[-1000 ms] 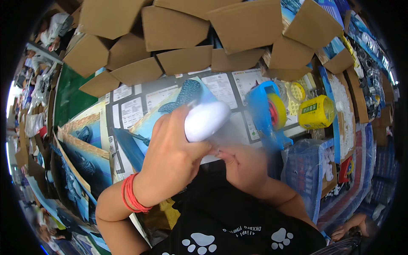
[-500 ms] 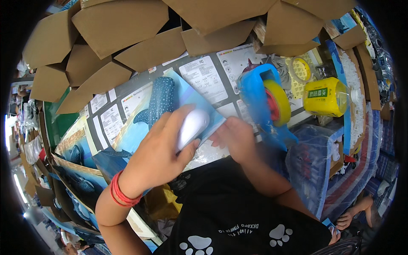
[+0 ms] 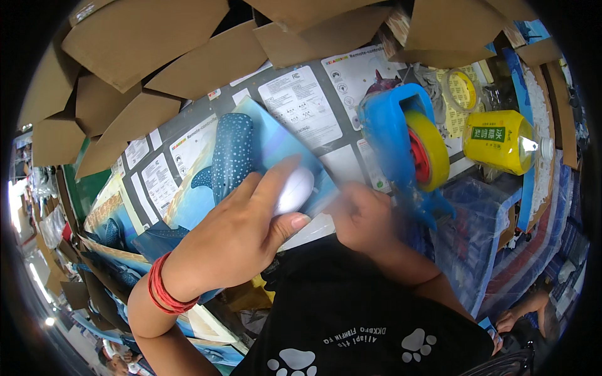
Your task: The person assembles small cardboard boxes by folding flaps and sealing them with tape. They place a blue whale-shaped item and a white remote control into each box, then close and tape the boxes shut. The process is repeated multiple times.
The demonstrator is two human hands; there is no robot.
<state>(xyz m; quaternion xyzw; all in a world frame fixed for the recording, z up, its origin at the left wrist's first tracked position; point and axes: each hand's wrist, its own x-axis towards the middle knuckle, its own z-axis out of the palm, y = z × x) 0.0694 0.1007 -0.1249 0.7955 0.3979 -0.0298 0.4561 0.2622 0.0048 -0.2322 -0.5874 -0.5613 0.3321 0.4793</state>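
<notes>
The white rounded object (image 3: 295,190) is in the left hand (image 3: 229,232), which grasps it between thumb and fingers over the lower right part of a blue printed panel (image 3: 266,135) bearing a spotted whale shark; whether it touches the panel is hidden. A second ago the object was up in front of the panel with both hands close about it; now it is lower, and more of the whale shark shows. The right hand (image 3: 367,216), blurred, is curled just beside the panel's right corner, apart from the object; I cannot tell whether it grips anything. Half a second ago it was likewise near that corner. Under the panel lie black-and-white printed sheets (image 3: 301,103). Just right of the right hand is a blue tape dispenser (image 3: 392,119) with a yellow roll (image 3: 437,150), then a yellow bottle (image 3: 498,142) on its side. Open cardboard flaps (image 3: 213,59) line the far edge, and a plastic-covered blue crate (image 3: 470,219) is at the near right.
</notes>
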